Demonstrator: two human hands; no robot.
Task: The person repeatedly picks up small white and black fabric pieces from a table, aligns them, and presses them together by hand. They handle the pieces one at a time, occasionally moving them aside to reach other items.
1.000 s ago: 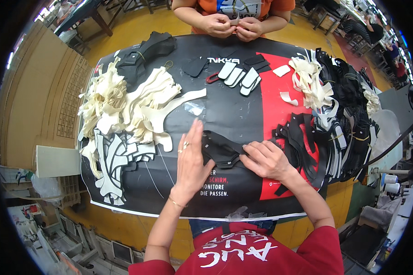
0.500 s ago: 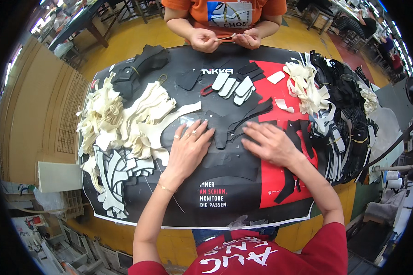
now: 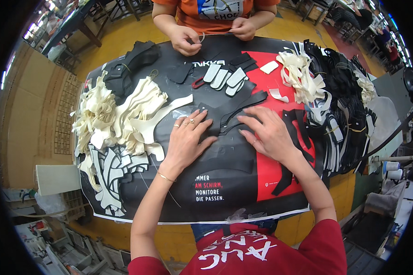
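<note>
Between my hands lies a small stack of black curved fabric pieces (image 3: 236, 107) on the black and red table cover (image 3: 236, 192). My left hand (image 3: 188, 137) rests open on its left part, fingers spread, and hides some of it. My right hand (image 3: 268, 133) is at the stack's right edge, fingers bent but apart, with the thumb showing below. Several white-faced pads (image 3: 220, 77) lie just beyond the stack, beside a small red loop (image 3: 198, 83). To the right of my right hand are loose black strips (image 3: 298, 130).
Cream fabric pieces (image 3: 140, 110) are heaped at the left, with pale grey curved pieces (image 3: 106, 176) nearer me. Bundled black strips (image 3: 348, 128) and cream scraps (image 3: 303, 78) cover the right side. Across the table, a person in orange (image 3: 220, 18) handles a thin strip.
My right hand's fingers have bent more and its thumb has come into sight at the stack's edge. The left thumb has spread outward. The person opposite has moved their hands apart.
</note>
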